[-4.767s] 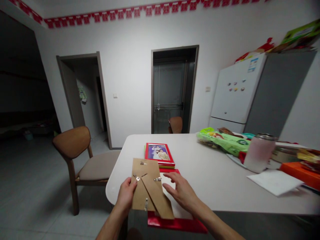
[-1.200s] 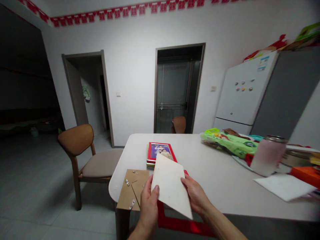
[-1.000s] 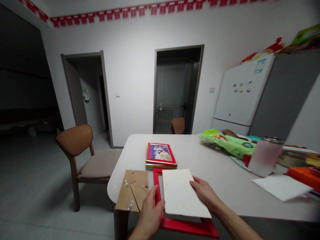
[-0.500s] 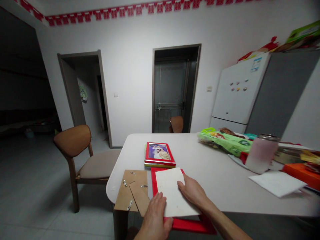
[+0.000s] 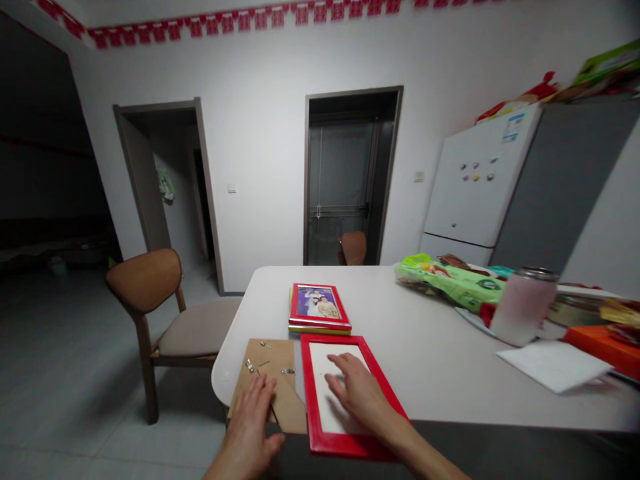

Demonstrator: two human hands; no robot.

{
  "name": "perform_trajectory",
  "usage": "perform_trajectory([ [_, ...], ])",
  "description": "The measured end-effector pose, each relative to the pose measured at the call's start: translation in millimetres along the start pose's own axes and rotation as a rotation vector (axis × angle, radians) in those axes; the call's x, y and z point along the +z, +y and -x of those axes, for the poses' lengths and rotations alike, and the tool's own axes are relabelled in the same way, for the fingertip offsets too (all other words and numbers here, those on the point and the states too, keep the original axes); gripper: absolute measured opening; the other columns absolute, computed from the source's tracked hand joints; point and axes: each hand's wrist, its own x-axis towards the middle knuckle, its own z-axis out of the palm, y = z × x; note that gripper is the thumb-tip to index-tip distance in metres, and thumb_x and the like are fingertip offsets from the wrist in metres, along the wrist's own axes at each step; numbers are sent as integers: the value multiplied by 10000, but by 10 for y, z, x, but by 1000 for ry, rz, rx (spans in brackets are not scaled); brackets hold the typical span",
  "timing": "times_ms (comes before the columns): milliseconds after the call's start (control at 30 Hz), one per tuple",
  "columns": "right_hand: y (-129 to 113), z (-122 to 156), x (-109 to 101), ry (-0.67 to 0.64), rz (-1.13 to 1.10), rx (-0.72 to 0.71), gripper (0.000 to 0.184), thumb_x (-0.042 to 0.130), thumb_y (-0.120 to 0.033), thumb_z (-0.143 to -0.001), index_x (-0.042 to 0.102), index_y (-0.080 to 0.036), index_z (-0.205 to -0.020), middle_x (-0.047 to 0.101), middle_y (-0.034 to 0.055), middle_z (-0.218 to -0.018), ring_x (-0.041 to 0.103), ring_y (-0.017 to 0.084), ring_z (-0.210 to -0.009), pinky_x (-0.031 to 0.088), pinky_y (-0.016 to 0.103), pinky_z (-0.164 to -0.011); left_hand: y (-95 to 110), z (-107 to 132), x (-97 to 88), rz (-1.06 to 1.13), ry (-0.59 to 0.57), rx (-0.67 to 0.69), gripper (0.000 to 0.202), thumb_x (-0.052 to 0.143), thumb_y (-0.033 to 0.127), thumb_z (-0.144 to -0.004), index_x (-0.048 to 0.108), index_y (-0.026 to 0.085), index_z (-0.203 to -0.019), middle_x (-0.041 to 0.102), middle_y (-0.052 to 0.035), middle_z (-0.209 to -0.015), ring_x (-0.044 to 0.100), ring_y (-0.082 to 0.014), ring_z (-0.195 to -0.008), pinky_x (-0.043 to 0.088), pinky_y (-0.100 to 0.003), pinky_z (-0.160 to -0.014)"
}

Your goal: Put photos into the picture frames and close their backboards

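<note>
A red picture frame (image 5: 311,400) lies at the near edge of the table, with a white sheet (image 5: 327,407) set inside its border. My right hand (image 5: 357,393) is over the sheet, fingers spread; whether the fingertips touch it I cannot tell. To the left, a brown backing board (image 5: 290,407) with metal clips and a stand flap lies flat. My left hand (image 5: 253,413) is on or just above its near part, fingers stretched out, holding nothing. Behind the red frame, another red frame with a photo (image 5: 317,303) rests on a yellow-green one.
On the table's right stand a pinkish jar (image 5: 525,307), a green bag (image 5: 450,280), a white paper (image 5: 555,365) and an orange box (image 5: 603,350). A wooden chair (image 5: 145,287) is at the left; a fridge (image 5: 480,180) stands at the back right.
The white sheet, held in both hands before, now lies inside the red frame. My left hand has moved left to the backing board; my right hand has let go of the sheet.
</note>
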Motion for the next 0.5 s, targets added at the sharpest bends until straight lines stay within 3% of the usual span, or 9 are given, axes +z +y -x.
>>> perform_trajectory([
  [100, -467, 27, 176, -69, -48, -150, 363, 434, -373, -730, 523, -220, -1046, 568, 71, -952, 480, 209, -895, 341, 326, -795, -311, -43, 13, -159, 44, -123, 683, 488, 108, -568, 336, 107, -1234, 286, -113, -1328, 211, -231, -1228, 196, -385, -1006],
  [233, -822, -12, 434, -108, -5, -179, 477, 567, -439, -598, 532, -212, -1016, 550, 91, -952, 464, 258, -894, 320, 405, -797, -527, -112, 105, -218, 108, -96, 618, 424, 41, -578, 396, 87, -1193, 341, -125, -1300, 284, -213, -1199, 246, -335, -996],
  [333, -830, -66, 445, -107, -112, -154, 515, 579, -333, -589, 502, -199, -1080, 529, 105, -977, 464, 242, -894, 348, 370, -778, -530, -123, 110, -172, 220, -28, 565, 399, 41, -603, 436, 131, -1159, 409, -89, -1262, 337, -208, -1171, 304, -348, -972],
  [500, -574, 15, 69, -36, -246, -175, 492, 543, -249, -591, 520, -209, -1081, 515, 89, -997, 456, 217, -924, 357, 328, -811, -184, -81, 54, -60, 323, 96, 525, 416, 69, -632, 435, 114, -1155, 390, -118, -1270, 300, -238, -1187, 311, -403, -967],
])
